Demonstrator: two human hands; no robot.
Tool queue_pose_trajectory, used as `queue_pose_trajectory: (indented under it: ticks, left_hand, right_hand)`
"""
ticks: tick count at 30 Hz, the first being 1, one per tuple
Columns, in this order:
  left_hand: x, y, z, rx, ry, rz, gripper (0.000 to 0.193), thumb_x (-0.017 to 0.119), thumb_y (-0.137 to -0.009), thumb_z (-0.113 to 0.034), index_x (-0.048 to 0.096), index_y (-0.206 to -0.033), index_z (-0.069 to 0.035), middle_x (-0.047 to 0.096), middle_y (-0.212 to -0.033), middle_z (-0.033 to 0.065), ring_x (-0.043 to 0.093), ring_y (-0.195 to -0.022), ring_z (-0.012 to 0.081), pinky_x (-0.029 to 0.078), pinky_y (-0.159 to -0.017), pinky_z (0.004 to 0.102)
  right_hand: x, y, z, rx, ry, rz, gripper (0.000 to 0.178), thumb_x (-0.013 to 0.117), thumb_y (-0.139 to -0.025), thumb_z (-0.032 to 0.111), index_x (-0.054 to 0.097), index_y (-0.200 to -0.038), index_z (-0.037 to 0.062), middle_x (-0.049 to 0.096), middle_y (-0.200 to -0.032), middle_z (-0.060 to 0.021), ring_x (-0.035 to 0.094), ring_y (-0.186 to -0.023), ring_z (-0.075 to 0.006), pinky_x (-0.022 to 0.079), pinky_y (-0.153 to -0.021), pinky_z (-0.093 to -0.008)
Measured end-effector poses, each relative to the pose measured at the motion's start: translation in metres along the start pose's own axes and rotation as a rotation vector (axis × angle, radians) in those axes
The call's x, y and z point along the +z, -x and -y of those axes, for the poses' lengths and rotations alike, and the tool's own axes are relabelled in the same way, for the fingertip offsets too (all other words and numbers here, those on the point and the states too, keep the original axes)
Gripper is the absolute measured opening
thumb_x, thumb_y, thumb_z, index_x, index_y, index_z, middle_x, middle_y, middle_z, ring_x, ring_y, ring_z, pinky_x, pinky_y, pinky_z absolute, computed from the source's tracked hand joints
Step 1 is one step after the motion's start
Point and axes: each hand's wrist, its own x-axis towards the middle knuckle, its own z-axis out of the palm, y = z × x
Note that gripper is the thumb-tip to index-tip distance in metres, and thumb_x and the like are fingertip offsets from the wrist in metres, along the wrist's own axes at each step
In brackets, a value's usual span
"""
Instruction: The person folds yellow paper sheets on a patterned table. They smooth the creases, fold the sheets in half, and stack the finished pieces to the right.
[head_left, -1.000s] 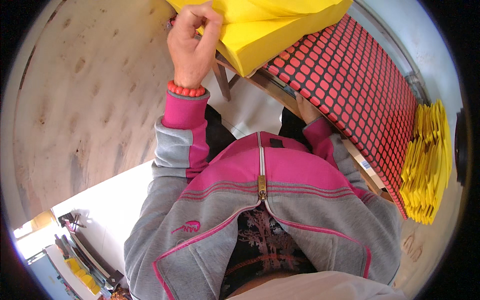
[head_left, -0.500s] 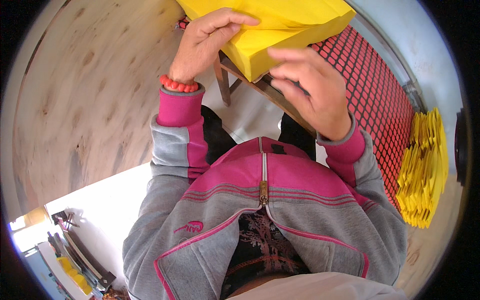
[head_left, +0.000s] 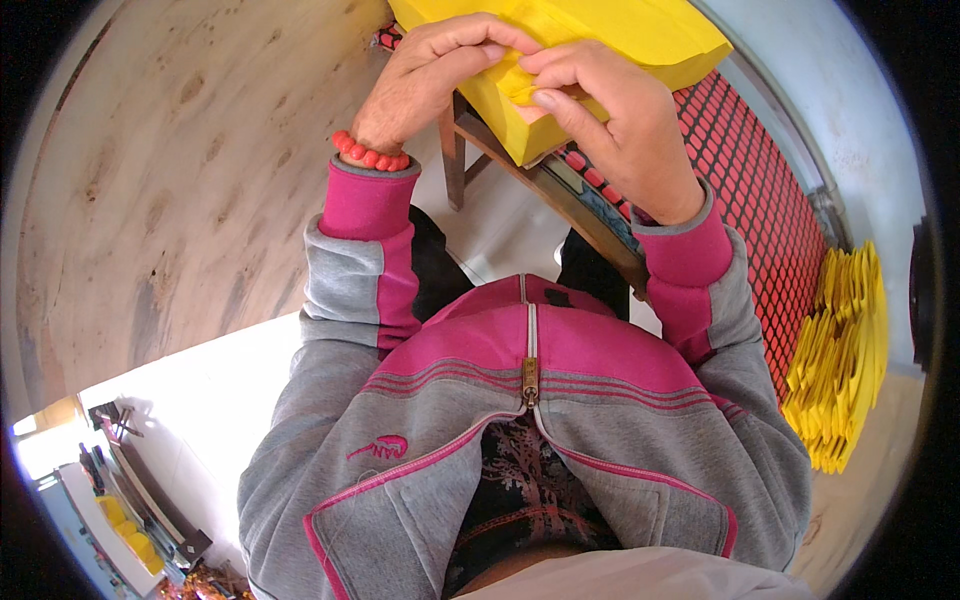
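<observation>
A thick stack of yellow sheets [head_left: 640,35], paper-like or thin cloth, lies at the top of the view. At its near corner, my right hand [head_left: 630,110] pinches a crumpled bit of the top sheet between thumb and forefinger. My left hand [head_left: 425,80], with a red beaded bracelet [head_left: 370,152] at the wrist, is closed on the sheet's near edge. Its forefinger tip almost meets the right fingers. The fingers partly hide the gripped corner, and the far end of the stack runs out of view.
The stack rests on a wooden bench [head_left: 570,205] covered with red-and-black patterned cloth [head_left: 745,190]. More folded yellow pieces [head_left: 840,360] are piled at the right end, by a pale wall. A wooden board [head_left: 170,200] fills the left side.
My right hand has moved up and left onto the stack's corner and pinched the sheet there. The left hand has shifted slightly right, and the corner material is now bunched.
</observation>
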Motion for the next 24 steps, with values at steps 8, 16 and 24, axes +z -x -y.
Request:
queue_pose_trajectory:
  ticks: [8,16,24]
  left_hand:
    - [-0.006,0.008,0.009,0.065,0.039,-0.009,0.024,0.062,-0.093,-0.005,0.07,-0.116,0.0,0.069,-0.114,0.007,0.061,-0.113,0.0164,0.045,-0.098,0.0301]
    - [-0.005,0.006,0.018,0.135,-0.072,-0.055,0.007,0.071,-0.095,-0.008,0.067,-0.097,-0.003,0.065,-0.097,-0.0016,0.058,-0.09,0.0086,0.046,-0.083,0.0257]
    - [0.003,0.007,0.021,0.051,0.013,-0.185,0.006,0.069,-0.096,-0.008,0.067,-0.099,-0.003,0.063,-0.096,-0.0042,0.057,-0.09,0.0062,0.045,-0.081,0.0232]
  right_hand:
    - [0.002,0.0,-0.005,0.104,-0.142,-0.027,0.014,0.073,-0.088,0.006,0.065,-0.098,-0.0005,0.072,-0.099,-0.0129,0.071,-0.091,-0.0271,0.055,-0.081,-0.0352]
    - [0.004,0.004,0.002,0.154,-0.172,-0.171,0.015,0.074,-0.088,0.006,0.064,-0.098,-0.0002,0.07,-0.118,-0.015,0.07,-0.095,-0.0246,0.055,-0.085,-0.0327]
    - [-0.005,0.004,0.001,0.066,0.04,0.008,0.024,0.08,-0.079,0.002,0.063,-0.096,-0.0011,0.066,-0.12,-0.0284,0.069,-0.101,-0.036,0.054,-0.086,-0.0365]
